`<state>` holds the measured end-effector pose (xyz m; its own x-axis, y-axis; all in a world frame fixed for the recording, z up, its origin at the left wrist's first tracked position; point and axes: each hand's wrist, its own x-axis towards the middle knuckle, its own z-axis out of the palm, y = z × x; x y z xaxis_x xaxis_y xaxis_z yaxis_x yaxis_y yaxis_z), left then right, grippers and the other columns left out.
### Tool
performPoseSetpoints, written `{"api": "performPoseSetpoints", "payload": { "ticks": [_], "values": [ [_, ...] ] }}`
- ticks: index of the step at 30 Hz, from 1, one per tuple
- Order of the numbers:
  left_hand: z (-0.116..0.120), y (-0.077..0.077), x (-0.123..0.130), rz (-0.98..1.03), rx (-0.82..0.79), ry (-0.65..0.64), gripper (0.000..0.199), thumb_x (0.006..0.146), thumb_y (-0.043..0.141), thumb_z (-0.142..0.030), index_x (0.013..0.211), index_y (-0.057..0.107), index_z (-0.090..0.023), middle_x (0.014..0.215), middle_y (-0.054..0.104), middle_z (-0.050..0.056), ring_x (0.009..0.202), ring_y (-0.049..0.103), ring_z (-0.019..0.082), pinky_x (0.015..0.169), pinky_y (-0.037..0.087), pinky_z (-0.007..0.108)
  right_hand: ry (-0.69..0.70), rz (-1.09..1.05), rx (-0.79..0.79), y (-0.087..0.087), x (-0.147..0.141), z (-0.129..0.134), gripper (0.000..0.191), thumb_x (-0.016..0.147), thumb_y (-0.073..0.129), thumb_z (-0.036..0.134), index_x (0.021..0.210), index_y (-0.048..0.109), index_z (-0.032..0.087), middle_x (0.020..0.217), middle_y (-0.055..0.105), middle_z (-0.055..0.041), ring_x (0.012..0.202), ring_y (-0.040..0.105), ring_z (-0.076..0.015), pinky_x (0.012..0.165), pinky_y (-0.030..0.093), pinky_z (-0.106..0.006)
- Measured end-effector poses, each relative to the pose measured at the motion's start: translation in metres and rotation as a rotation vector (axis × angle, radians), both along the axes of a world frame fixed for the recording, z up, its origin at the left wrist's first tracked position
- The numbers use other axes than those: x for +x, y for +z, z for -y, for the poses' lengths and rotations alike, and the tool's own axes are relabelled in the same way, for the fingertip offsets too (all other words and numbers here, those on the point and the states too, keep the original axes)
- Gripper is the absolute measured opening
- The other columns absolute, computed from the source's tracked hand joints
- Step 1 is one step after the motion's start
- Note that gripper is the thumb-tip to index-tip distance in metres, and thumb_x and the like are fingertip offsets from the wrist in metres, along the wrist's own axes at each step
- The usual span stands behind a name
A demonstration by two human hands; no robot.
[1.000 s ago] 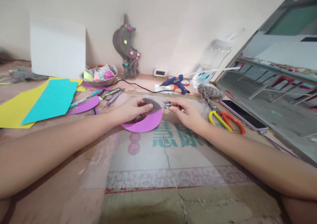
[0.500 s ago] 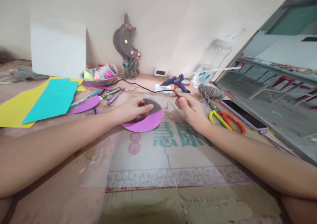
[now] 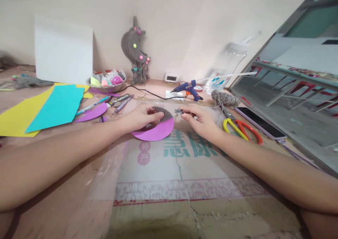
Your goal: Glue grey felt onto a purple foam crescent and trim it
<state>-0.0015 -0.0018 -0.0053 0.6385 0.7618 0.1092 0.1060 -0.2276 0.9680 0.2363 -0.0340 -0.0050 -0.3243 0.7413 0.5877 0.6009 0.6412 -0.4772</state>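
Observation:
My left hand (image 3: pixel 146 117) is closed on a purple paper crescent (image 3: pixel 158 130), thumb in front and fingers behind. Grey yarn (image 3: pixel 166 113) covers the crescent's upper part in close turns, while its lower right part shows bare purple. Just to the right, my right hand (image 3: pixel 198 117) pinches a small grey thing (image 3: pixel 179 111) between thumb and forefinger. It may be a little bundle of yarn, but it is too small to tell. The two hands are a short distance apart, above a printed clear plastic sheet (image 3: pixel 155 172).
Scissors (image 3: pixel 237 126), a yarn ball (image 3: pixel 224 99) and a phone (image 3: pixel 260 123) lie on the right. Behind are a blue glue gun (image 3: pixel 185 87), a clock (image 3: pixel 171 77), a bottle (image 3: pixel 229 63) and a bowl (image 3: pixel 105 88). Left are pens (image 3: pixel 124 103) and coloured paper (image 3: pixel 56 107).
My right hand has come down and left with the small grey thing, closer to the crescent, and its fingers have turned toward it. The left hand keeps its hold, nearly still.

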Motion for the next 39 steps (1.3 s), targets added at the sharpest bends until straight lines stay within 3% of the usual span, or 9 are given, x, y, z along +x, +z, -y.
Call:
{"api": "performPoseSetpoints", "payload": {
  "ticks": [5, 23, 28, 39],
  "values": [
    [0.0006, 0.0010, 0.0006, 0.025, -0.011, -0.002, 0.028, 0.082, 0.061, -0.040, 0.076, 0.059, -0.012, 0.054, 0.048, -0.004, 0.045, 0.039, 0.006, 0.044, 0.031, 0.019, 0.065, 0.042, -0.021, 0.0029, -0.0019, 0.0017, 0.021, 0.088, 0.055, 0.031, 0.099, 0.069, 0.019, 0.091, 0.071, -0.0067, 0.082, 0.064, -0.0193, 0.074, 0.052, -0.034],
    [-0.0005, -0.0006, -0.0016, 0.032, -0.044, -0.066, 0.025, 0.084, 0.060, -0.037, 0.078, 0.061, -0.013, 0.054, 0.046, -0.004, 0.044, 0.036, 0.005, 0.042, 0.027, 0.018, 0.104, -0.011, -0.278, 0.0045, -0.0055, 0.0037, 0.026, 0.084, 0.056, 0.033, 0.100, 0.070, 0.018, 0.104, 0.073, -0.0067, 0.094, 0.067, -0.0210, 0.087, 0.053, -0.036],
    [-0.0003, 0.0000, -0.0023, 0.022, -0.030, -0.077, 0.023, 0.084, 0.061, -0.035, 0.087, 0.065, -0.013, 0.058, 0.050, -0.003, 0.047, 0.039, 0.005, 0.044, 0.028, 0.018, 0.111, -0.006, -0.306, 0.0043, -0.0063, 0.0046, 0.026, 0.083, 0.057, 0.034, 0.101, 0.071, 0.021, 0.106, 0.072, -0.0048, 0.097, 0.066, -0.0213, 0.089, 0.051, -0.038],
    [0.0011, 0.0014, -0.0010, 0.003, -0.013, -0.052, 0.023, 0.084, 0.060, -0.035, 0.079, 0.063, -0.013, 0.055, 0.049, -0.004, 0.044, 0.038, 0.005, 0.042, 0.029, 0.018, 0.104, -0.011, -0.319, 0.0046, -0.0058, 0.0052, 0.026, 0.082, 0.058, 0.034, 0.099, 0.070, 0.019, 0.106, 0.072, -0.0068, 0.098, 0.066, -0.0215, 0.090, 0.051, -0.037]
  ]
}}
